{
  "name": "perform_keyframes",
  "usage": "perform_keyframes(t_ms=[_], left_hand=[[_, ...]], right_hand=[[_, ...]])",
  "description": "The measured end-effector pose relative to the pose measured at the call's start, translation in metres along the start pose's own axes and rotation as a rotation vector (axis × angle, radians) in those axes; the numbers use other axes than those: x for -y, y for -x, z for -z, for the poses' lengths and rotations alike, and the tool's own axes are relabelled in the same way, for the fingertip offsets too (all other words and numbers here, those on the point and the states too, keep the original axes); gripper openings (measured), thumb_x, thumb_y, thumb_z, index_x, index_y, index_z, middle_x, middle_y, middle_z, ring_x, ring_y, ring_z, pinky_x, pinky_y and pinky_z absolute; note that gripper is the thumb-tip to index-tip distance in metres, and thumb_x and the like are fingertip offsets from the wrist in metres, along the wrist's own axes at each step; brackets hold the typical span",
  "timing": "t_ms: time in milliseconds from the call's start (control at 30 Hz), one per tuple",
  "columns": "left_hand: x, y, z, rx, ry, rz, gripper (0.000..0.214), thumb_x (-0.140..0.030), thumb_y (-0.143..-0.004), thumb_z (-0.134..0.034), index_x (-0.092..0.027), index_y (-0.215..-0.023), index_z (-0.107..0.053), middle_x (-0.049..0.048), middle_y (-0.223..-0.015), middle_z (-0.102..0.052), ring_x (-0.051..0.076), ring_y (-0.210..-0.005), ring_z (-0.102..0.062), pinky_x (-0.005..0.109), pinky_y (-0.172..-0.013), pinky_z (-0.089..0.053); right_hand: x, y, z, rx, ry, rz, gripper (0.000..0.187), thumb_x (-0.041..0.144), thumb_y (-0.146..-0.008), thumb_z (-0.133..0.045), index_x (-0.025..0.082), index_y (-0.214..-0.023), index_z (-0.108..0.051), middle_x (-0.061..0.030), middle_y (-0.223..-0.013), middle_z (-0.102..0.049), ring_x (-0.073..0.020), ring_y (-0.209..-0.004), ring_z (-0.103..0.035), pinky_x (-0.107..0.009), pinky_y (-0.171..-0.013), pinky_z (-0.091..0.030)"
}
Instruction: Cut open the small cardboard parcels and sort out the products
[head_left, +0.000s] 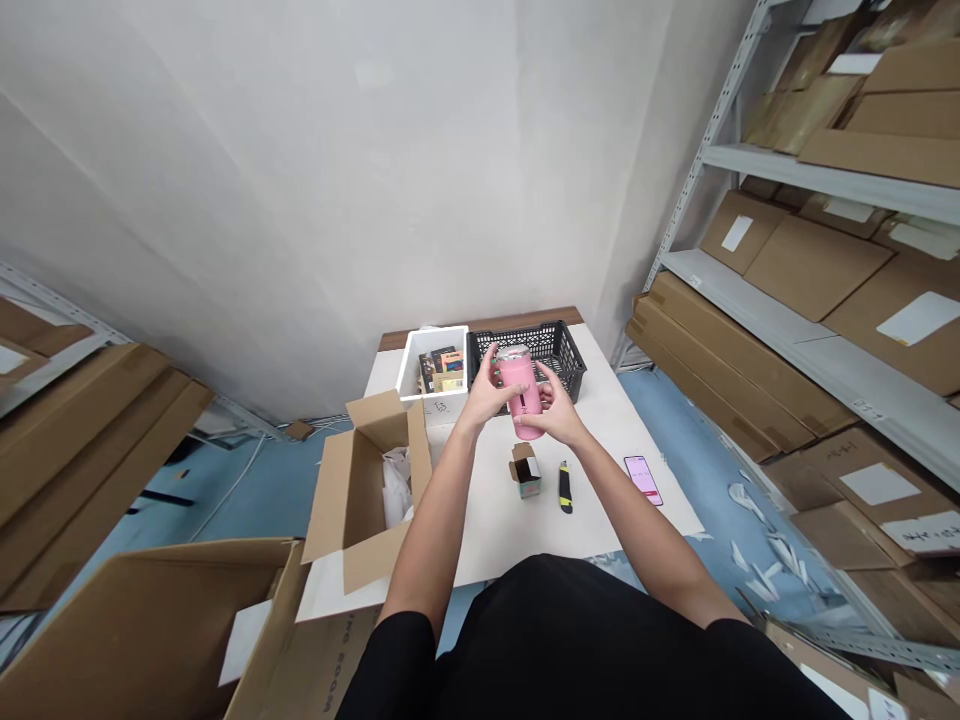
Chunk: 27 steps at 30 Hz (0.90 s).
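A pink tumbler (517, 378) with a clear-looking lid is held up above the table, tilted a little. My left hand (486, 392) wraps round its left side, fingers near the top. On the other side my right hand (559, 408) grips it lower down. Below the tumbler a small cardboard box (528, 486) stands on the table with its flaps up. To the right of that box lies a black and yellow utility knife (565, 488).
Behind my hands stand a black plastic crate (571, 365) and a white bin (446, 405) holding small boxes. An open carton (330, 500) with white wrapping sits at left. A phone (643, 480) lies at right. Shelves of cartons (825, 265) flank the table.
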<state>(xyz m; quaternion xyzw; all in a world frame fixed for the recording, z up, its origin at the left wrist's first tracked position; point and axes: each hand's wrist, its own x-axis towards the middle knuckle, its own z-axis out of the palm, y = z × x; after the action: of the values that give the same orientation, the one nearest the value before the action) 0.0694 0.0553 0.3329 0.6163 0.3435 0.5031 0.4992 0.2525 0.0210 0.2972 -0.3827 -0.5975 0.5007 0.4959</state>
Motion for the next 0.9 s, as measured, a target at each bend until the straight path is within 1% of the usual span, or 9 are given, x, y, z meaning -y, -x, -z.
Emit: perform_keyframes(t_ms=[133,300,367,467,533,633,700,800,900], left_hand=[[-0.009,-0.005,-0.001,0.036,0.032,0.040,0.127,-0.049,-0.076,-0.090,-0.024,-0.170,-0.008,0.0130,-0.127,-0.073,0.026,-0.108,-0.073,0.049,-0.104,-0.056],[-0.019,-0.006,-0.009,-0.047,-0.025,0.018,0.132,-0.049,-0.071,-0.093,-0.026,-0.170,-0.010,0.0166,-0.148,-0.060,0.030,-0.126,-0.065,0.050,-0.109,-0.053],[-0.021,-0.007,-0.011,-0.066,-0.043,0.037,0.136,-0.046,-0.067,-0.096,-0.026,-0.170,-0.009,0.0166,-0.144,-0.063,0.030,-0.122,-0.067,0.051,-0.107,-0.055],[-0.021,-0.007,-0.014,-0.034,-0.001,0.060,0.135,-0.047,-0.070,-0.094,-0.026,-0.171,-0.005,0.0147,-0.135,-0.068,0.028,-0.112,-0.072,0.051,-0.104,-0.056],[-0.020,-0.007,-0.016,-0.018,-0.001,0.052,0.134,-0.049,-0.071,-0.093,-0.029,-0.170,-0.005,0.0152,-0.143,-0.063,0.029,-0.119,-0.069,0.051,-0.107,-0.055],[-0.019,-0.007,-0.020,-0.089,-0.084,0.032,0.139,-0.049,-0.065,-0.097,-0.030,-0.170,-0.007,0.0158,-0.157,-0.051,0.032,-0.135,-0.058,0.049,-0.112,-0.050],[-0.019,-0.006,-0.023,-0.137,-0.105,0.026,0.142,-0.048,-0.062,-0.098,-0.028,-0.171,-0.008,0.0163,-0.156,-0.051,0.033,-0.135,-0.058,0.048,-0.112,-0.050],[-0.017,-0.004,-0.026,-0.100,-0.030,0.033,0.142,-0.049,-0.064,-0.097,-0.026,-0.171,-0.007,0.0167,-0.149,-0.057,0.031,-0.127,-0.063,0.046,-0.109,-0.053],[-0.014,-0.003,-0.025,-0.071,-0.014,0.054,0.143,-0.049,-0.063,-0.097,-0.026,-0.171,-0.006,0.0168,-0.148,-0.059,0.031,-0.128,-0.063,0.046,-0.108,-0.053]], right_hand=[[0.005,0.005,0.003,0.171,-0.087,-0.001,0.131,0.047,-0.065,-0.096,0.035,-0.167,-0.016,-0.0095,-0.131,-0.068,-0.0290,-0.116,-0.070,-0.050,-0.103,-0.057],[0.007,0.010,0.000,-0.071,0.002,0.006,0.138,0.046,-0.061,-0.098,0.033,-0.169,-0.013,-0.0095,-0.125,-0.069,-0.0292,-0.109,-0.071,-0.051,-0.100,-0.058],[0.008,0.011,-0.001,-0.044,-0.017,0.018,0.138,0.047,-0.063,-0.098,0.033,-0.169,-0.011,-0.0101,-0.128,-0.068,-0.0291,-0.112,-0.070,-0.050,-0.100,-0.058],[0.008,0.013,0.001,0.095,-0.127,0.014,0.131,0.050,-0.069,-0.093,0.035,-0.169,-0.009,-0.0098,-0.130,-0.068,-0.0290,-0.115,-0.070,-0.048,-0.098,-0.059],[0.008,0.014,0.003,0.047,-0.111,0.009,0.133,0.049,-0.069,-0.093,0.035,-0.169,-0.007,-0.0084,-0.124,-0.069,-0.0286,-0.110,-0.071,-0.049,-0.096,-0.060],[0.006,0.017,0.003,-0.115,0.015,0.017,0.141,0.045,-0.063,-0.097,0.035,-0.170,-0.005,-0.0066,-0.120,-0.068,-0.0281,-0.106,-0.070,-0.050,-0.097,-0.060],[0.005,0.020,0.002,-0.077,0.008,0.020,0.139,0.044,-0.065,-0.096,0.035,-0.170,-0.005,-0.0076,-0.124,-0.067,-0.0278,-0.109,-0.070,-0.048,-0.097,-0.060],[0.004,0.025,0.002,0.039,-0.081,-0.005,0.132,0.042,-0.071,-0.091,0.034,-0.170,-0.005,-0.0084,-0.126,-0.067,-0.0266,-0.107,-0.071,-0.045,-0.093,-0.061],[0.003,0.029,0.001,-0.086,-0.012,-0.028,0.136,0.041,-0.065,-0.094,0.034,-0.170,-0.008,-0.0066,-0.121,-0.068,-0.0269,-0.103,-0.071,-0.046,-0.093,-0.061]])
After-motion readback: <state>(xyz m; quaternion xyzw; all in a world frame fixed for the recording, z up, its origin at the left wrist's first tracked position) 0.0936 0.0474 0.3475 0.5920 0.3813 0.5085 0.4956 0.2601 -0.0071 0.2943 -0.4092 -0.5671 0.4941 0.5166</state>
